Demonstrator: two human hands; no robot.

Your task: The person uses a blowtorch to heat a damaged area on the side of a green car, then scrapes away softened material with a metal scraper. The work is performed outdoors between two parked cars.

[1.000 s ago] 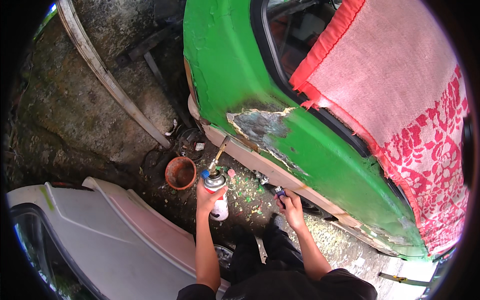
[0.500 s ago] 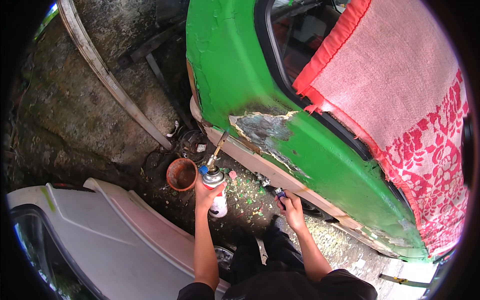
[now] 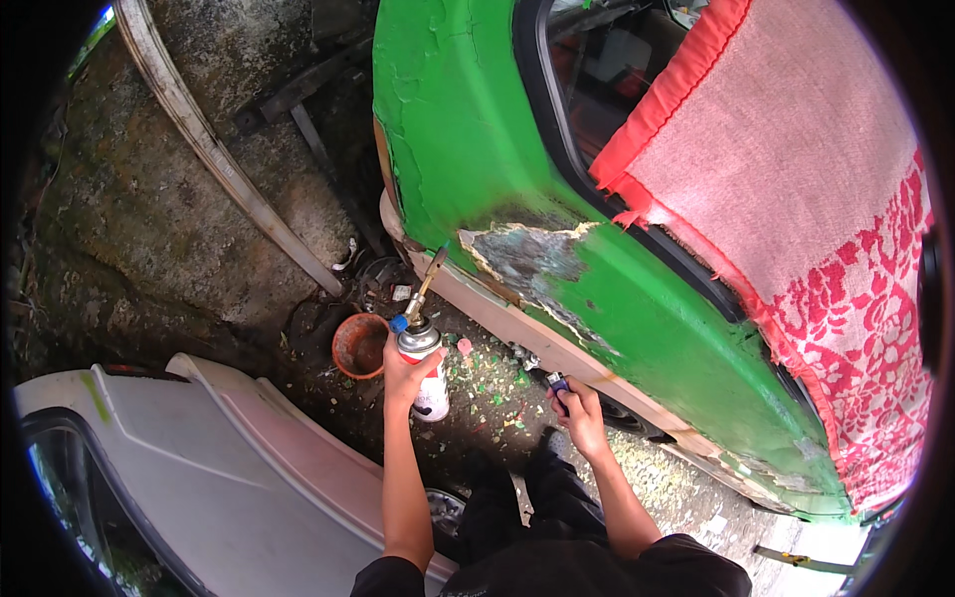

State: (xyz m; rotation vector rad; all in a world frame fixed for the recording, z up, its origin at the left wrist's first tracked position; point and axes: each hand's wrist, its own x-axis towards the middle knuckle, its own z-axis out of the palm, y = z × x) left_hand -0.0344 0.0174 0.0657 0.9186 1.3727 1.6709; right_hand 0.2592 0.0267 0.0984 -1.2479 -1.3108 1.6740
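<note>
My left hand (image 3: 404,371) is wrapped round a gas torch (image 3: 423,338), a white and red canister with a brass nozzle and a blue knob. The nozzle tip points up toward the lower edge of the green car body (image 3: 468,159), close to a patch of bare, scorched metal (image 3: 527,254) with peeling paint round it. I cannot make out clearly whether a flame burns at the tip. Closed in my right hand (image 3: 583,418) is a small dark purple lighter (image 3: 558,384), held apart from the torch.
A terracotta pot (image 3: 359,345) stands on the ground left of the torch, among scattered paint flakes (image 3: 487,383). A pale car (image 3: 249,478) fills the lower left. A pink and red patterned cloth (image 3: 796,179) covers the green car's window side. A long metal strip (image 3: 214,154) leans at upper left.
My left hand has tilted the torch slightly, so its nozzle tip has shifted a little left and up. The right hand with the lighter has stayed nearly still.
</note>
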